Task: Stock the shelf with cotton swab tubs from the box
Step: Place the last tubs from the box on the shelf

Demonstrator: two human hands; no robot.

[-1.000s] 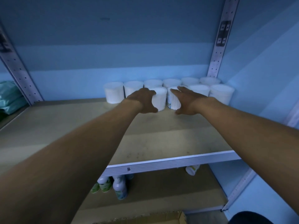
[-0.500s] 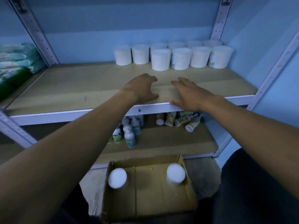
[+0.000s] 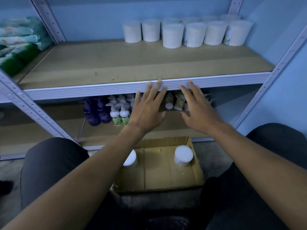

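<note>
Roughly by size, big things first:
Shelf point(image 3: 116, 63): a wide tan board with a ribbed white front edge, bare over most of its surface.
Lower shelf point(image 3: 49, 130): holds purple bottles point(image 3: 96, 112), white-and-green pump bottles point(image 3: 119, 113) and some small bottles lying on their sides behind the hands.
Packets point(image 3: 18, 45): green and white soft packs stacked at the far left, on the next bay.
Box point(image 3: 159, 166): open cardboard, on the floor between the person's knees, below the shelf.
Tubs on the shelf point(image 3: 186, 33): white cotton swab tubs standing upright in two rows at the back right corner, close together.
Tubs in the box: two upright, one at the right point(image 3: 183, 155), one at the left point(image 3: 130, 159) partly hidden by the left forearm.
Left hand point(image 3: 147, 110): in the air in front of the shelf edge, fingers straight and spread, holding nothing.
Right hand point(image 3: 199, 110): beside it, fingers likewise spread and empty.
</note>
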